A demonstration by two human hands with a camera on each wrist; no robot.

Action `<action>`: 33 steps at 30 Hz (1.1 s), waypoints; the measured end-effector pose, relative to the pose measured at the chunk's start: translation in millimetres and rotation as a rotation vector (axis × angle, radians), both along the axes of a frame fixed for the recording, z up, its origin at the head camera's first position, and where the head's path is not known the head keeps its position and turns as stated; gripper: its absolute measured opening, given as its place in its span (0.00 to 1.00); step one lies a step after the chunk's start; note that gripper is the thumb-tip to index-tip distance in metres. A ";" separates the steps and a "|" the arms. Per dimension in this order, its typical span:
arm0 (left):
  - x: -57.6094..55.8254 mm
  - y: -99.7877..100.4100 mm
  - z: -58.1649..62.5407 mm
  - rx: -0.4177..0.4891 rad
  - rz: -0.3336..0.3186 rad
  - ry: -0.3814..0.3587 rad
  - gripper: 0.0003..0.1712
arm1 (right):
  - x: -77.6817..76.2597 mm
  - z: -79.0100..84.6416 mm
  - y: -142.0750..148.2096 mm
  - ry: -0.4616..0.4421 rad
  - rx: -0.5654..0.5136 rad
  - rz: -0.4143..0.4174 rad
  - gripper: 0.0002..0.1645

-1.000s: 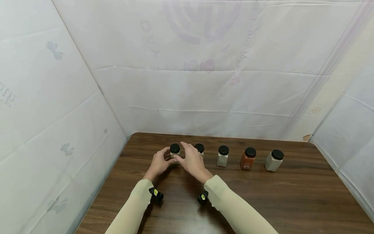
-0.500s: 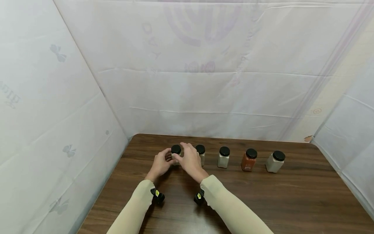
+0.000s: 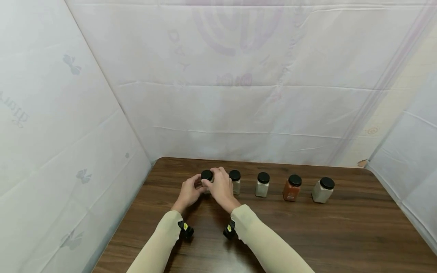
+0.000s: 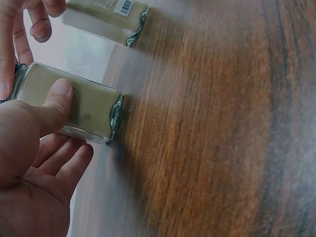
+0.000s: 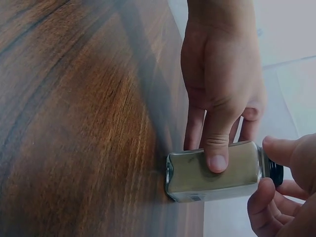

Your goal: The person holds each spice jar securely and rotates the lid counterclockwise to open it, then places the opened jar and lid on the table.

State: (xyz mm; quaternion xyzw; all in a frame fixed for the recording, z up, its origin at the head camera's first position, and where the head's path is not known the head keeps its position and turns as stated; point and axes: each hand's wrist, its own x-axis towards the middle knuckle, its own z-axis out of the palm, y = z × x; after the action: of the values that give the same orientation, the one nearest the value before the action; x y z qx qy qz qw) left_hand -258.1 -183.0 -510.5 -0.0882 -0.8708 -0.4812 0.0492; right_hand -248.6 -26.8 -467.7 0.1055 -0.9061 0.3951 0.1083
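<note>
At the left end of a row of spice jars, my left hand grips the body of a square glass spice jar full of greenish-beige powder. Its thumb presses the near face and its fingers reach round behind. The jar stands upright, its base at the table. From the right, my right hand pinches the black lid between thumb and fingers. Part of the lid is covered by those fingers. Just right of it is a second jar with similar powder, a barcode label on it in the left wrist view.
Farther right along the row stand a pale-powder jar, an orange-red one and a wider pale one, all black-lidded. The brown wooden table ends at a white cloth wall behind and at both sides.
My right wrist has swung a little to the left while its fingers stay at the lid. The left hand keeps its grip on the jar. The head view has shifted slightly.
</note>
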 end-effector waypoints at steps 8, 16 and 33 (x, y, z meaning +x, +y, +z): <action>0.7 -0.3 -1.7 -0.027 0.002 0.026 0.25 | 0.5 -0.3 -1.7 -0.013 -0.004 -0.005 0.28; 1.4 -0.9 -3.1 -0.074 -0.008 0.051 0.25 | 3.9 0.7 -2.4 -0.026 0.012 0.021 0.28; 2.7 -1.3 -2.2 -0.094 -0.014 0.076 0.27 | 3.5 2.7 -2.9 -0.082 0.057 0.080 0.29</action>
State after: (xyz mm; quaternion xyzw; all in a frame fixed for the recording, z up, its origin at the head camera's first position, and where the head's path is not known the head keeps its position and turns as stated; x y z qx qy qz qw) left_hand -255.4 -184.4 -512.7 -0.1148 -0.8892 -0.4365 0.0748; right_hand -245.1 -29.7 -465.0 0.1285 -0.9158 0.3770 0.0519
